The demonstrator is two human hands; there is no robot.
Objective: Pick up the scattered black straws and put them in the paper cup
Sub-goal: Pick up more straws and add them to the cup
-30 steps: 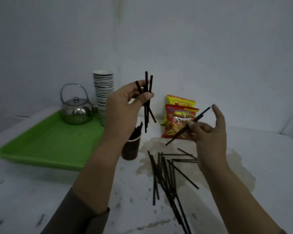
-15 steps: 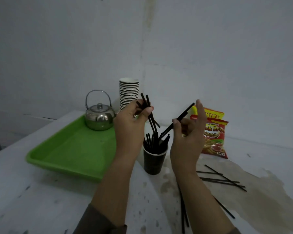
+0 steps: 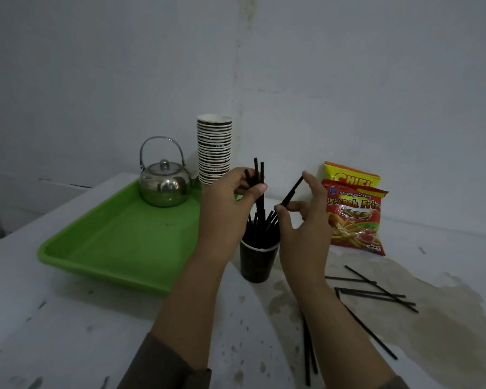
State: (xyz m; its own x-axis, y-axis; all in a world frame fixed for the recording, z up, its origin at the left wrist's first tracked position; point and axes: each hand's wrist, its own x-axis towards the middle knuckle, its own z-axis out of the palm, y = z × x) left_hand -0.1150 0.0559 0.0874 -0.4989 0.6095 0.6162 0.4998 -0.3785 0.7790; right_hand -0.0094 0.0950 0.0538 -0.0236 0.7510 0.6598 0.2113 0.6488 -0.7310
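A dark paper cup (image 3: 257, 263) stands on the white table, with several black straws (image 3: 261, 227) upright in it. My left hand (image 3: 230, 203) is just above the cup and pinches a small bunch of black straws (image 3: 258, 175), their lower ends down among those in the cup. My right hand (image 3: 303, 220) is to the right of the cup and holds one black straw (image 3: 292, 190), tilted, its lower end pointing at the cup's mouth. More loose black straws (image 3: 373, 290) lie scattered on the table at the right and near my right forearm.
A green tray (image 3: 118, 242) lies left of the cup with a steel kettle (image 3: 164, 182) on its far end. A tall stack of paper cups (image 3: 214, 148) stands behind. Two snack bags (image 3: 354, 214) lean on the wall at the right. A brownish stain (image 3: 443, 313) spreads under the scattered straws.
Both hands have come down over the cup. The left hand's bunch has lowered into it, and the right hand's straw has tilted toward its mouth. The view has shifted left.
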